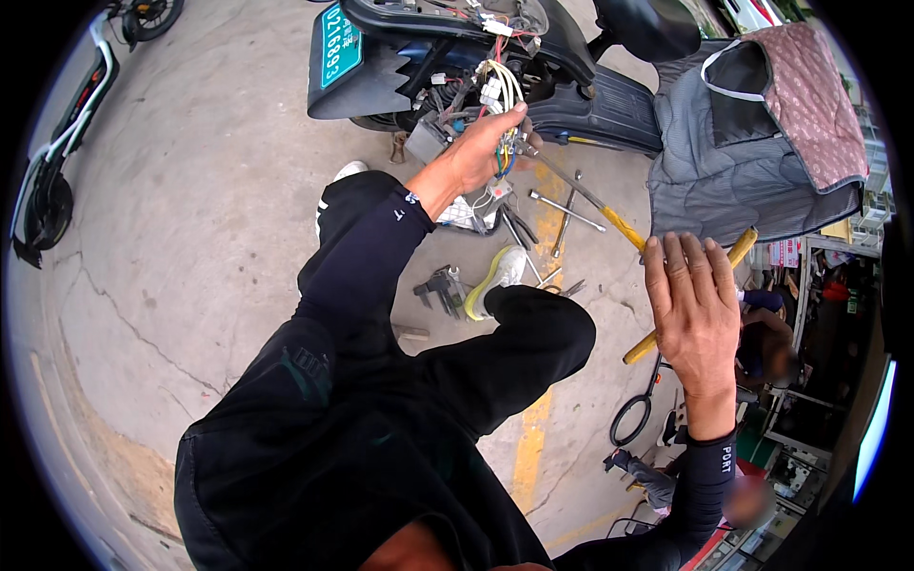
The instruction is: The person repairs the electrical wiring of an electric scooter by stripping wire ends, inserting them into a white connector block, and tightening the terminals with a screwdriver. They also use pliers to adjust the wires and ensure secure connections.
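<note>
My left hand (474,157) is closed around a bundle of wires (505,86) and metal terminals at the opened rear of a dark electric scooter (609,100). White, blue and yellow leads show around its fingers. My right hand (695,309) lies over the crossbar of a long T-handle wrench (617,221) with yellow grips, its fingers stretched across the bar. The wrench's steel shaft slants up to the left, and its tip meets the terminals by my left hand. My palm hides the middle of the crossbar.
Pliers (519,226), a socket wrench (567,211) and a dark clamp-like tool (440,288) lie on the concrete near my shoes. A quilted grey cover (700,186) hangs over the scooter's front. A white-framed scooter (71,133) stands at left. People and shelves (809,324) are at right.
</note>
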Motion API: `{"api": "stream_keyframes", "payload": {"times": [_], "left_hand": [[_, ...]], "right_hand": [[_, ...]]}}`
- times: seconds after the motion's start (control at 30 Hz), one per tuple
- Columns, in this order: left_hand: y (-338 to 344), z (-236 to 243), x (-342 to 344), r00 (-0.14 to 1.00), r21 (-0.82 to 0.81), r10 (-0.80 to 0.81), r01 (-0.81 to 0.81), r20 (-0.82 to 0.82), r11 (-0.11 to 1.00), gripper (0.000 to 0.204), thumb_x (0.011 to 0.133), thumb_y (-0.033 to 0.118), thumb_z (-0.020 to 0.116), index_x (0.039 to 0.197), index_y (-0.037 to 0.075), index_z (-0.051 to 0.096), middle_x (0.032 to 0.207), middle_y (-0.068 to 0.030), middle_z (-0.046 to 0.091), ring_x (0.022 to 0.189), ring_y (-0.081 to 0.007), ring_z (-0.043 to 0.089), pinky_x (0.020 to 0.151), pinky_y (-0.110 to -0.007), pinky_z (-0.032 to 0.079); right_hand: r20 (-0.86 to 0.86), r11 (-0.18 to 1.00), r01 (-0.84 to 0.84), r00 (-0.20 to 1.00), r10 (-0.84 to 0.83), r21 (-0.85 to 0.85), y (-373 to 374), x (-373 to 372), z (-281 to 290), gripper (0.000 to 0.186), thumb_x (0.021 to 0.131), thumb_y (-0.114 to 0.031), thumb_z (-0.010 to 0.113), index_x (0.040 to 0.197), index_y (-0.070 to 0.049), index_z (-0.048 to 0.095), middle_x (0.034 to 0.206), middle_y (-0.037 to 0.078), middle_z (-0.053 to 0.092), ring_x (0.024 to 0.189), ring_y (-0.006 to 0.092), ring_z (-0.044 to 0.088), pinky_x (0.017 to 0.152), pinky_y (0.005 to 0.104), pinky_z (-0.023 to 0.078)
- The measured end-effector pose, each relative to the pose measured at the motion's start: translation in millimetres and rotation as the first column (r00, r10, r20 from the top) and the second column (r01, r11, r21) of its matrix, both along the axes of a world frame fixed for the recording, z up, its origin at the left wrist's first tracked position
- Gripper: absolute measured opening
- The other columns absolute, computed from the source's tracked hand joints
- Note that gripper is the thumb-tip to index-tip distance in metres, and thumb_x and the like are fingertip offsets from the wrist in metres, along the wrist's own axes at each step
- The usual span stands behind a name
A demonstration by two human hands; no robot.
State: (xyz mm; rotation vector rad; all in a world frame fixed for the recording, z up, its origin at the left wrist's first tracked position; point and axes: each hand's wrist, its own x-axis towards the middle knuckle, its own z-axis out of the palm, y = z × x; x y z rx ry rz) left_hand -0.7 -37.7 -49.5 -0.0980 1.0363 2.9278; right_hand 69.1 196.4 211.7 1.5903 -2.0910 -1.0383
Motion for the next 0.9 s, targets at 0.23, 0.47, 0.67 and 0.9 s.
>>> {"api": "stream_keyframes", "payload": {"times": [0.23,0.47,0.67,0.9], "left_hand": [[6,1,3,0.996,-0.158,0.090,-0.093,-0.021,0.983,0.049,0.102,0.051,0.047,0.099,0.005,0.064,0.092,-0.0045,0.063,0.080,-0.0130,0.061,0.070,-0.031,0.053],[5,6,-1,0.986,-0.141,0.133,-0.146,-0.099,0.979,0.051,0.101,0.051,0.049,0.098,0.003,0.066,0.091,-0.0051,0.063,0.083,-0.0136,0.061,0.071,-0.031,0.052],[6,7,-2,0.984,-0.125,0.146,-0.159,-0.104,0.979,0.052,0.100,0.050,0.051,0.097,0.001,0.066,0.092,-0.0065,0.064,0.083,-0.0155,0.063,0.073,-0.032,0.054],[10,5,-3,0.981,-0.126,0.153,-0.167,-0.116,0.978,0.048,0.101,0.049,0.048,0.093,0.004,0.066,0.088,-0.0054,0.064,0.082,-0.0146,0.060,0.072,-0.030,0.047]], "right_hand": [[0.105,0.998,-0.056,0.993,0.051,0.043,8,-8,-5,0.049,0.079,-0.005,0.059,0.127,0.007,0.059,0.072,0.003,0.045,0.065,0.0150,0.050,0.070,0.0313,0.043],[0.259,0.972,0.090,0.965,-0.031,-0.218,10,2,-25,0.045,0.076,-0.001,0.066,0.120,0.005,0.065,0.062,0.001,0.042,0.051,0.0143,0.045,0.053,0.0296,0.035],[0.489,0.841,0.378,0.857,-0.161,-0.387,4,6,-29,0.037,0.076,0.000,0.072,0.113,-0.001,0.068,0.059,0.005,0.048,0.044,0.0195,0.044,0.046,0.0326,0.033],[0.759,0.597,0.686,0.623,-0.188,-0.415,6,11,-32,0.030,0.081,0.004,0.068,0.111,0.001,0.066,0.065,0.013,0.061,0.047,0.0211,0.054,0.050,0.0275,0.042]]}}
